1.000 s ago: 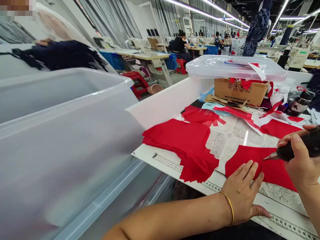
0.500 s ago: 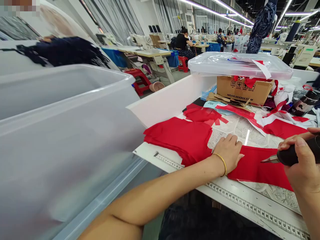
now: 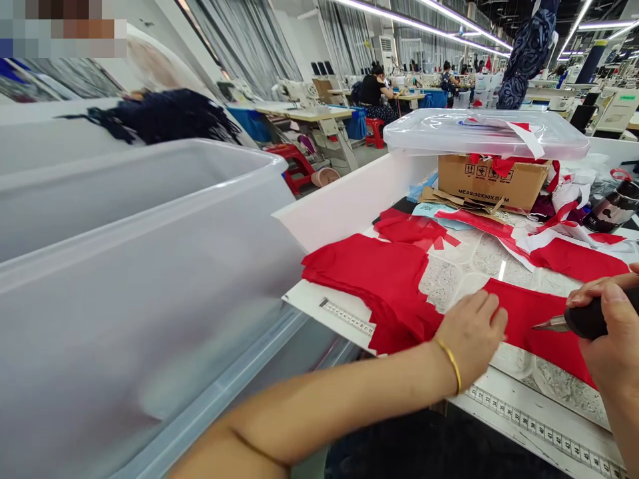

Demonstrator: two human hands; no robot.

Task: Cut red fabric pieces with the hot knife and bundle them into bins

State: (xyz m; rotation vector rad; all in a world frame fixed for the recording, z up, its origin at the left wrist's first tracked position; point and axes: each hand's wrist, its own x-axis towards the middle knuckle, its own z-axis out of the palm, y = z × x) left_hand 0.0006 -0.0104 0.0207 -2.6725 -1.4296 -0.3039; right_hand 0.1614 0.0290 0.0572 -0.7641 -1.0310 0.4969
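In my right hand (image 3: pixel 616 332) is a black-handled tool (image 3: pixel 592 319) with a pointed metal tip. Its tip is over a flat red fabric piece (image 3: pixel 542 319) on the table; whether it touches the cloth I cannot tell. My left hand (image 3: pixel 472 332), with a yellow bangle at the wrist, has its fingers curled closed on the left end of that piece. The fingertips are partly hidden. Left of this hand lies a loose stack of red fabric pieces (image 3: pixel 369 279), reaching close to the wrist.
A measuring tape (image 3: pixel 529 422) runs along the table's front edge. Large translucent bins (image 3: pixel 200 233) stand at the left. Behind the fabric are red scraps (image 3: pixel 409 226), a cardboard box (image 3: pixel 492 183) under a clear plastic lid (image 3: pixel 484 133), and a dark bottle (image 3: pixel 612 206). People sit at sewing machines farther off.
My left hand has shifted down and right along the red piece, its fingers curling more. The stack's lower right part spreads farther right. The camera view has shifted slightly; the right hand still holds the tool.
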